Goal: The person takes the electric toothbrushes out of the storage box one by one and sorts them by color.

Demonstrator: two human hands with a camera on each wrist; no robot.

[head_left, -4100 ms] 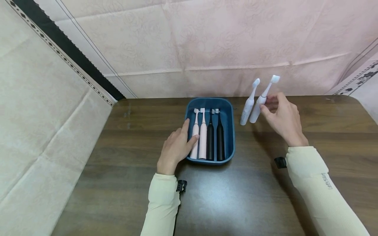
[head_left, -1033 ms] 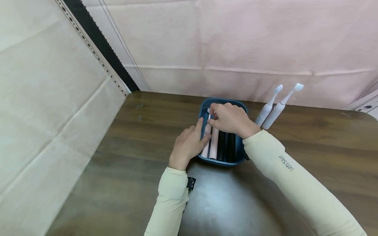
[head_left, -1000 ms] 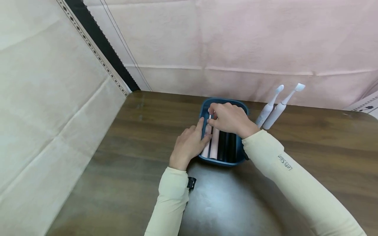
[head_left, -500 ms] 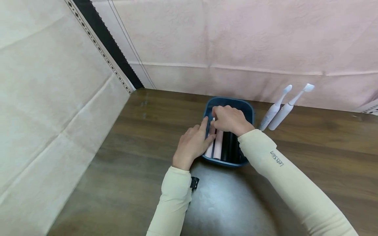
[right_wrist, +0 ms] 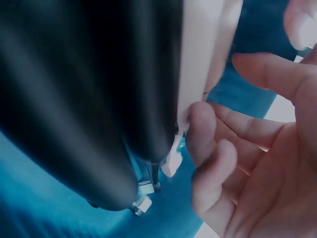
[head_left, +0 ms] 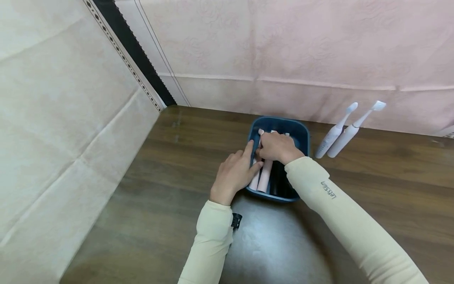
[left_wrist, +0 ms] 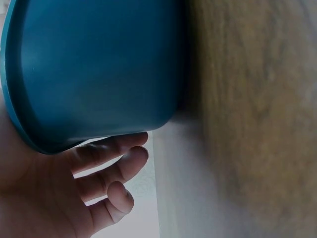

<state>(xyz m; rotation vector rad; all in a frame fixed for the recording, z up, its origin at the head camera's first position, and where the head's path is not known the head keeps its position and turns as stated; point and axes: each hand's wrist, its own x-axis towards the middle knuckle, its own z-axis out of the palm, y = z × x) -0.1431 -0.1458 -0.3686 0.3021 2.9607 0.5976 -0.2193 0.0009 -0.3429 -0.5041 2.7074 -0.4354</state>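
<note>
My left hand [head_left: 234, 173] holds the left rim of a blue plastic basket [head_left: 299, 132], thumb over the inside. In the left wrist view several fingers [left_wrist: 119, 168] lie along the outer wall. My right hand [head_left: 278, 148] reaches into the basket and pinches the leftmost pink electric toothbrush [head_left: 254, 181] near its neck, palm partly hiding it. A second pink electric toothbrush [head_left: 265, 177] lies beside it, slightly slanted. Two black electric toothbrushes [right_wrist: 143, 79] lie on the right, largely covered by my right hand and sleeve in the head view.
Two white electric toothbrushes, one [head_left: 330, 141] left of the other [head_left: 344, 141], stand upright on the wooden table [head_left: 159, 189] right of the basket. A pale pink cloth [head_left: 301, 47] hangs behind the table. Another pale cloth [head_left: 53, 118] hangs at the left.
Earlier my right hand was at a standing white toothbrush; it has since moved left into the basket. Over the last second it shifts slightly nearer me, uncovering brush heads. The left hand stays on the rim.
</note>
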